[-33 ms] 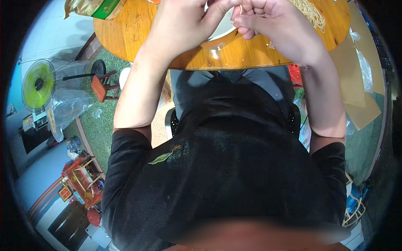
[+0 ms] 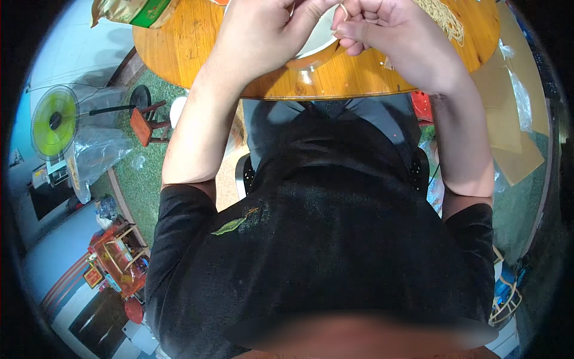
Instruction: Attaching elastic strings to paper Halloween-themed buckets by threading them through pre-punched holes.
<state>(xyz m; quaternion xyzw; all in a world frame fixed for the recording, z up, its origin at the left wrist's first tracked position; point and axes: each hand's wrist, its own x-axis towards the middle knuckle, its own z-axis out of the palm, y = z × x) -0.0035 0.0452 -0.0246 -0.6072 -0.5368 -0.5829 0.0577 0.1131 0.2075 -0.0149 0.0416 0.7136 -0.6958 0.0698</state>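
Note:
Both hands meet over the table at the top edge, above a white bowl (image 2: 318,42) that they partly hide. My right hand (image 2: 402,37) pinches a thin cream cord (image 2: 344,10) between thumb and fingers. The cord curves up toward the thumb of my left hand (image 2: 267,33), whose fingers are closed at the cord's other end. The picture's upper edge cuts off the left fingertips. Beyond my right wrist lies a bundle of similar cream cord (image 2: 443,23), and a short bit shows below that hand.
The round wooden table (image 2: 179,51) carries a green and tan bag (image 2: 140,11) at its far left. On the floor to the left stand a green fan (image 2: 55,119) and a small red stool (image 2: 142,127). Flattened cardboard (image 2: 502,110) lies at the right.
The cord between my hands shows a slightly wider curve, and the left thumb has shifted a little. Everything else stays put.

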